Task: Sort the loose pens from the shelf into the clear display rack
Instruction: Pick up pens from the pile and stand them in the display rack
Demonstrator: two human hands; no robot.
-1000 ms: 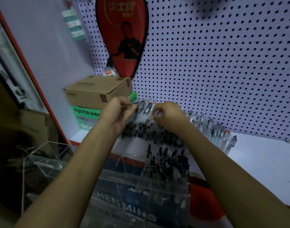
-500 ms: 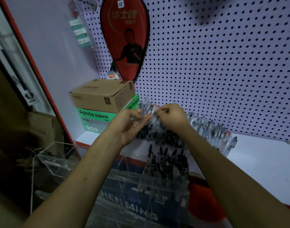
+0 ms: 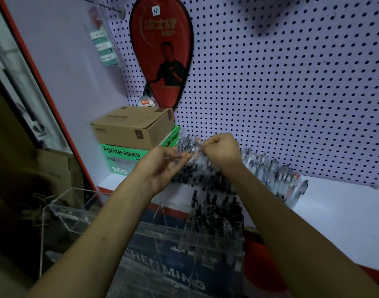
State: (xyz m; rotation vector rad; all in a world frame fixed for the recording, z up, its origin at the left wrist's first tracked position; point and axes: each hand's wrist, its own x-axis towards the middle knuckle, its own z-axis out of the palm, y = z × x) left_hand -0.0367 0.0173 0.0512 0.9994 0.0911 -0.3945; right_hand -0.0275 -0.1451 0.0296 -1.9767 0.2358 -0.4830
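A long row of loose pens (image 3: 268,171) with clear barrels and dark tips leans along the white shelf (image 3: 339,214) against the pegboard. My left hand (image 3: 162,166) is cupped palm up in front of the row's left end, its fingers closed on a few pens (image 3: 182,150). My right hand (image 3: 222,149) pinches the upper ends of pens beside it, fingers closed. The clear display rack (image 3: 154,239) stands below the shelf's front edge. One right-hand compartment holds several dark pens (image 3: 216,214) standing upright; the compartments to its left look bare.
A brown cardboard box (image 3: 130,125) sits on a green and white Agnite box (image 3: 121,155) at the shelf's left end. A red racket cover (image 3: 162,50) hangs on the pegboard (image 3: 291,82). A red post (image 3: 44,93) borders the left.
The view has dropped slightly. My left hand turned palm up and closed on a few pens, and both hands drew closer together at the row's left end.
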